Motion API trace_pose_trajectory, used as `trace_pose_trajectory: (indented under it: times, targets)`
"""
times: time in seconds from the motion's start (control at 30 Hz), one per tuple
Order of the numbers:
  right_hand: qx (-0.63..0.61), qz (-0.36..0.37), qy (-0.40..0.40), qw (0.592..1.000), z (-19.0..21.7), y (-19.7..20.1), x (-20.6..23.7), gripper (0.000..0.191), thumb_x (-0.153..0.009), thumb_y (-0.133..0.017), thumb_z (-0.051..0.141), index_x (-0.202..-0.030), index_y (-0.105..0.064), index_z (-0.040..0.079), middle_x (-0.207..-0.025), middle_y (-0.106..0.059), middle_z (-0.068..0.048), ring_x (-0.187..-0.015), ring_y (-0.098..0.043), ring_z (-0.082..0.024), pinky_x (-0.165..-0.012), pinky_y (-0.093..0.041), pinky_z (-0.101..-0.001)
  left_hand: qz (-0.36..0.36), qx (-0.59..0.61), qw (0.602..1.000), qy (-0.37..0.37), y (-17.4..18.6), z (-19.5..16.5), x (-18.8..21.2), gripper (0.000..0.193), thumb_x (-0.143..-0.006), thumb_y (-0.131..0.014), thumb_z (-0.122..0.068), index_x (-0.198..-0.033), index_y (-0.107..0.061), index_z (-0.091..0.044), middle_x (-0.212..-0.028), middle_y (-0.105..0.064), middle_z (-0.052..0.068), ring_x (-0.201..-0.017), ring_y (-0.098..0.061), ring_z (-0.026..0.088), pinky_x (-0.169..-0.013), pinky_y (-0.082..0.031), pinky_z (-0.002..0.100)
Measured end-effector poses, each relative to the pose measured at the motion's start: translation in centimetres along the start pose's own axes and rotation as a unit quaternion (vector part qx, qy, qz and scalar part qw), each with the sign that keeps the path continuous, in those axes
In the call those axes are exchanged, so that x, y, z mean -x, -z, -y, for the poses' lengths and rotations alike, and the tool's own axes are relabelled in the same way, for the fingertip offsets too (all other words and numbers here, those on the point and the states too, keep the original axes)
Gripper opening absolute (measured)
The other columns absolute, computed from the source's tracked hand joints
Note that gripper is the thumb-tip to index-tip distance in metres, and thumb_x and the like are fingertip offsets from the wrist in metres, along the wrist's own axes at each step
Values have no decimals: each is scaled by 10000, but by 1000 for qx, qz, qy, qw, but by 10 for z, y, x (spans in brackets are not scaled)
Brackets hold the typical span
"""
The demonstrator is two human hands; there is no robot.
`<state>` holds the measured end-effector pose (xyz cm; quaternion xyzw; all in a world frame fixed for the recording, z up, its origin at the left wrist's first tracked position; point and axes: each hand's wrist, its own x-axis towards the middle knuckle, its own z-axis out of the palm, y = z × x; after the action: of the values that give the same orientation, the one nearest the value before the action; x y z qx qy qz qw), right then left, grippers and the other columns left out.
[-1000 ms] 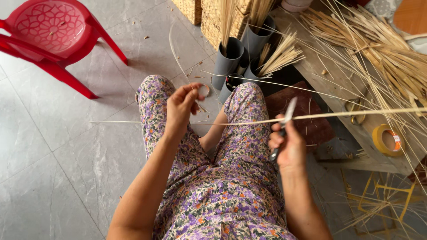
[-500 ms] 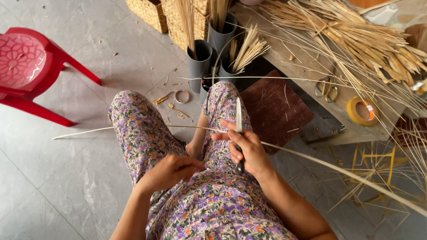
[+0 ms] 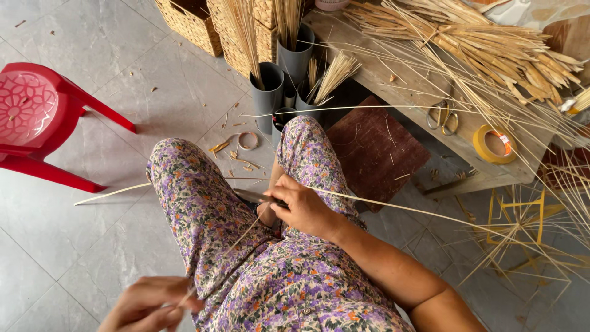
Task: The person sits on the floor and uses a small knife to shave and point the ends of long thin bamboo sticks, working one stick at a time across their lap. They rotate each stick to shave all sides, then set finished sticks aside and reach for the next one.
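Nearest to you, at the lower left, your left hand [image 3: 150, 304] pinches the end of a thin pale strip [image 3: 236, 237] between fingertips and thumb. It looks feather-light, springy and easy to snap or split, so it is best held close to the working end with a light pinch rather than a squeeze.

A little farther, over your lap in flowered purple trousers [image 3: 209, 209], your right hand [image 3: 304, 209] is closed around a slim metal blade [image 3: 255, 197], probably a knife or scissors, though I cannot tell which. A long reed [image 3: 424, 212] passes through this hand. It runs from the floor at the left, across your knees, and bows away to the right, so it appears flexible along its length and smooth to the touch. Its colour is pale straw, and it is very narrow.

On the grey tiled floor [image 3: 92, 258] between your knees lie small offcuts and a ring of tape [image 3: 248, 141]. A red plastic stool [image 3: 43, 117] stands at the left.

Farther off, grey tubes [image 3: 270, 92] hold upright bundles of reeds, with woven baskets [image 3: 190, 24] behind them. To the right, a low wooden tabletop [image 3: 393, 74] carries a heap of straw-coloured stalks [image 3: 485, 49], a pair of scissors [image 3: 442, 117] and a yellow tape roll [image 3: 491, 144].
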<state>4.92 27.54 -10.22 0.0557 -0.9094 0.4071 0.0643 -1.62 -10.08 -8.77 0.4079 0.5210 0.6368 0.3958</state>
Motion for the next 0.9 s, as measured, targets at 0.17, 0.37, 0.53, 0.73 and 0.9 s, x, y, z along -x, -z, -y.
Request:
trace_pose_trajectory:
  times: [0.17, 0.37, 0.53, 0.73, 0.9]
  targets:
    - [67, -106, -13, 992, -37, 29, -19, 96, -950, -748, 153, -1015, -734, 84, -957, -671, -51, -804, -691, -189, -696, -594, -316, -40, 14, 963, -266, 31, -2, 25, 211, -987, -681, -169, -940, -765, 19, -593, -663, 94, -477, -510, 185, -503, -358, 398]
    - [9, -292, 69, 954, -73, 137, -46, 148, -1044, -716, 193, -1055, -695, 47, -1069, -756, -60, -949, -725, -151, -823, -600, -310, -191, 123, 934, -275, 13, 3, 11, 313, -1028, -626, -222, -1023, -730, 73, -587, -620, 73, -524, -453, 159, -556, -350, 353]
    - [-226, -437, -43, 870, -77, 268, -72, 260, -1002, -775, 294, -936, -690, 57, -902, -735, -56, -503, -542, -43, -389, -438, -225, -219, 101, 958, -157, 23, 12, -82, 409, -1106, -541, -191, -1370, -637, 105, -938, -673, 105, -883, -595, 208, -842, -488, 373]
    - [-362, -550, 66, 750, -99, 398, -61, 221, -1109, -744, 237, -1113, -726, 16, -900, -657, -58, -632, -560, -107, -484, -433, -283, -255, -75, 960, 91, 1, 21, -192, 328, -970, -637, -176, -1260, -703, -38, -1097, -779, 70, -968, -705, 108, -857, -560, 275]
    - [-506, -504, 87, 694, -129, 460, -48, 139, -1178, -622, 162, -1099, -660, 55, -878, -576, -31, -590, -475, -100, -504, -374, -250, -251, -403, 873, 115, -10, 54, -223, 333, -895, -683, -167, -1223, -721, -123, -1205, -711, 62, -1044, -687, 251, -888, -561, 370]
